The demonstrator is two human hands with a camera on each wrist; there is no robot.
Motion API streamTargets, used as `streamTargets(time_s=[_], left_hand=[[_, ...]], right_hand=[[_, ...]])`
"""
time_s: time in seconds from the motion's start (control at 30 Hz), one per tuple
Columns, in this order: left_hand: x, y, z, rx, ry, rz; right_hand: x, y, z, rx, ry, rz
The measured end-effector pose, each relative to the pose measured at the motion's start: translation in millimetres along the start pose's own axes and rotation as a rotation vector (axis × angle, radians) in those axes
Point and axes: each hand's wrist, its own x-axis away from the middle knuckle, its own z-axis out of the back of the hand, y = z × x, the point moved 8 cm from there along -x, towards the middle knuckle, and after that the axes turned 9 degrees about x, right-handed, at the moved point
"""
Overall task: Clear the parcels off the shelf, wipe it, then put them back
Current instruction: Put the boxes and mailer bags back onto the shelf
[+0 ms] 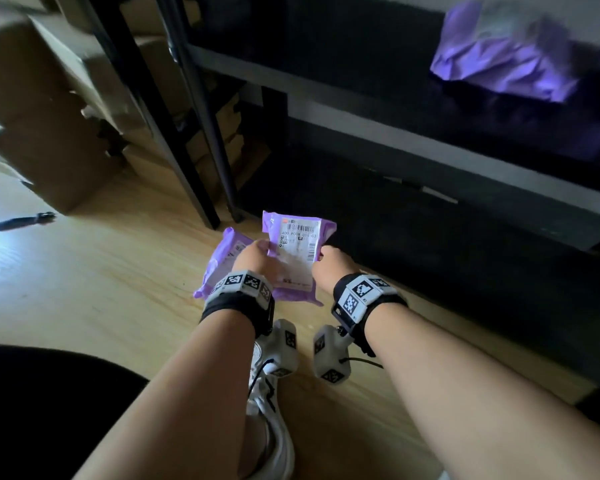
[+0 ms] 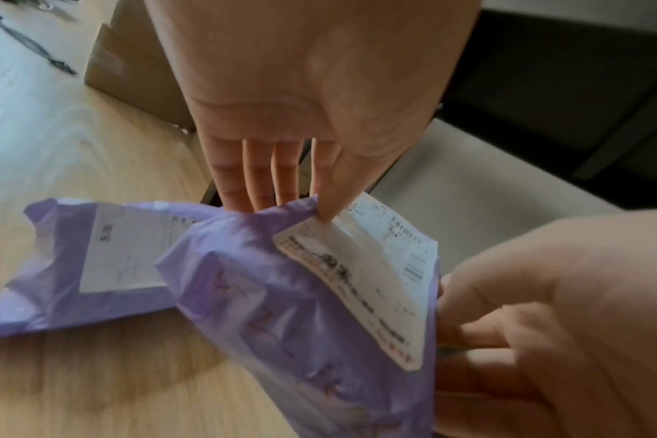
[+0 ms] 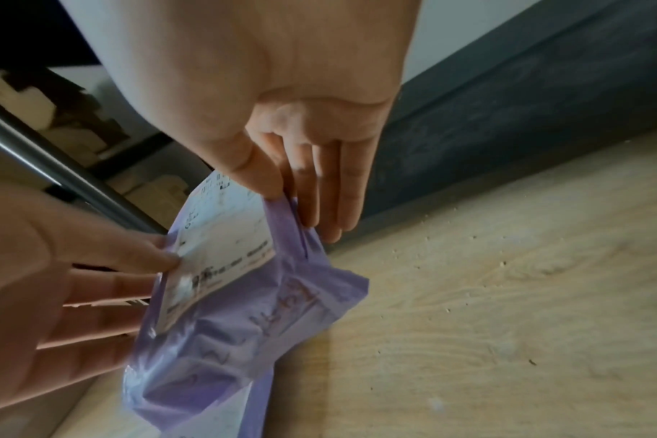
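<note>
Both hands pinched one purple parcel (image 1: pixel 297 252) just above the floor (image 1: pixel 101 271), beside a second parcel (image 1: pixel 222 258): left hand (image 1: pixel 255 259), right hand (image 1: pixel 329 265). You did best lowering it flat.

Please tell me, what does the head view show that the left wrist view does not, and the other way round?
Only the head view shows the dark shelf with a purple parcel on it, the wrist bands and a white shoe.

Only the left wrist view shows how the left hand pinches: its thumb presses on the label, its fingers go behind the top edge.

Both show the labelled parcel held between the left hand and the right hand, a second parcel on the wooden floor, and cardboard boxes.
</note>
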Motion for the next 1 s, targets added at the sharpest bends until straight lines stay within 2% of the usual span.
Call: streamTargets(time_s=[0.1, 0.2, 0.3, 0.47, 0.67, 0.87, 1.0], left_hand=[[21, 21, 17, -0.064, -0.044, -0.051], [41, 42, 41, -0.024, -0.005, -0.061], [61, 62, 67, 0.003, 0.078, -0.131], [95, 90, 111, 0.008, 0.295, -0.259], [126, 136, 152, -0.007, 0.400, -0.392], [134, 196, 171, 0.052, 0.399, -0.507], [126, 238, 161, 0.052, 0.306, -0.574]], right_hand=[[24, -13, 23, -0.027, 0.039, 0.056], [47, -30, 46, -0.061, 0.089, 0.116], [66, -50, 68, -0.063, 0.156, 0.165], [93, -85, 107, -0.041, 0.290, 0.281], [120, -113, 160, -0.047, 0.459, 0.405], [132, -128, 222, -0.071, 0.641, 0.447], [128, -128, 267, -0.069, 0.741, 0.446]])
